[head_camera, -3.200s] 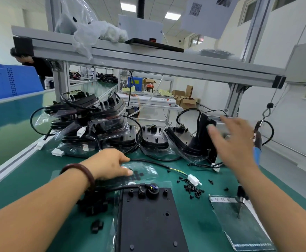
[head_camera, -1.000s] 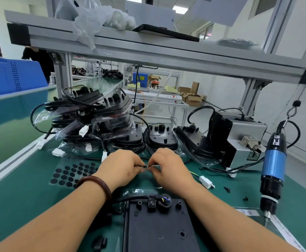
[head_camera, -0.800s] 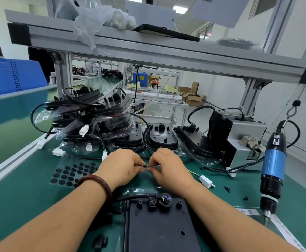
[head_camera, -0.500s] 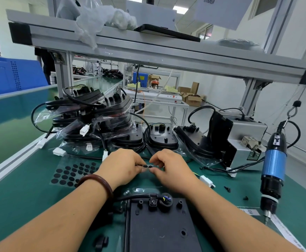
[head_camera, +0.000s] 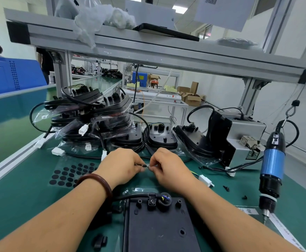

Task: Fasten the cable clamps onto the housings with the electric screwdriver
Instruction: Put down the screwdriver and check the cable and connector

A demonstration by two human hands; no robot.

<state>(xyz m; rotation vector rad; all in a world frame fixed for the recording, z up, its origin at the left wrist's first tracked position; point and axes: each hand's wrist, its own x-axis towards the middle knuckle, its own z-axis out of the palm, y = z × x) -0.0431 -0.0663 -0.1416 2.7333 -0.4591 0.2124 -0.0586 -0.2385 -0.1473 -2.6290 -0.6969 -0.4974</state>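
Pinching a small dark part (head_camera: pixel 145 165) between both sets of fingertips, left hand (head_camera: pixel 120 165) and right hand (head_camera: pixel 168 168) meet mid-frame; the part is too small to identify. Lower centre: housing (head_camera: pixel 159 230) lies flat with a cable clamp (head_camera: pixel 151 201) at its top edge. Right edge: electric screwdriver (head_camera: pixel 272 171) hangs untouched. Upper left of the hands: stacked housings (head_camera: pixel 94 120).

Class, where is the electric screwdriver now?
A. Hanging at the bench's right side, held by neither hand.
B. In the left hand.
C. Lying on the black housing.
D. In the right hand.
A: the electric screwdriver hangs from a hook, while left hand and right hand pinch a small part.
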